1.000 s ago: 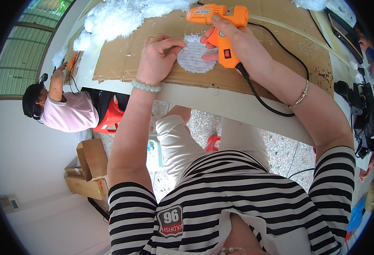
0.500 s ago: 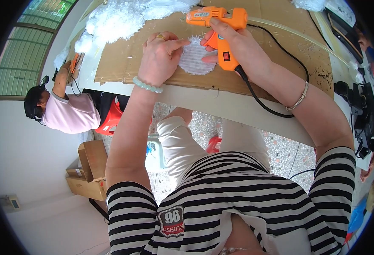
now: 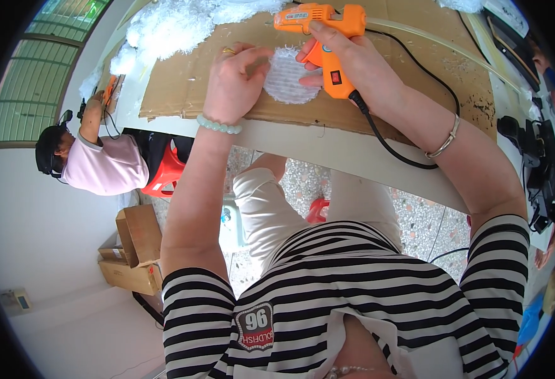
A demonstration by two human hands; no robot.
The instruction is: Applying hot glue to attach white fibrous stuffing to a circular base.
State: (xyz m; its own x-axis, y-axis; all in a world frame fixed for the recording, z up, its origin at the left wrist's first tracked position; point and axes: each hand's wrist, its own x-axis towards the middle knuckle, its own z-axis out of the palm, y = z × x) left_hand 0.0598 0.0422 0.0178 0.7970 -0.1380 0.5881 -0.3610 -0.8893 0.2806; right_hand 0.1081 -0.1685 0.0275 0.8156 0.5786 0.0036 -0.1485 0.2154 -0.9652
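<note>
My right hand (image 3: 356, 63) grips an orange hot glue gun (image 3: 334, 60), its nozzle pointing left above the far edge of a round white fabric disc (image 3: 290, 79). Two of the right fingers reach past the handle toward the disc's right side. My left hand (image 3: 236, 79) is at the disc's left edge, with fingers curled and thumb and index finger close to it. Whatever the left fingertips hold is too small to make out. Loose white threads stick up along the disc's far edge. The disc lies on brown cardboard (image 3: 183, 95) covering the white table.
A fluffy white heap (image 3: 170, 28) lies at the far left. The gun's black cord (image 3: 410, 165) loops under my right forearm. Black devices (image 3: 536, 170) stand at the right edge. Another person in a pink shirt (image 3: 104, 164) sits at left, near cardboard boxes (image 3: 135, 246).
My left index finger has drawn back left from the disc's far edge. The glue gun stays in my right hand and has barely shifted.
</note>
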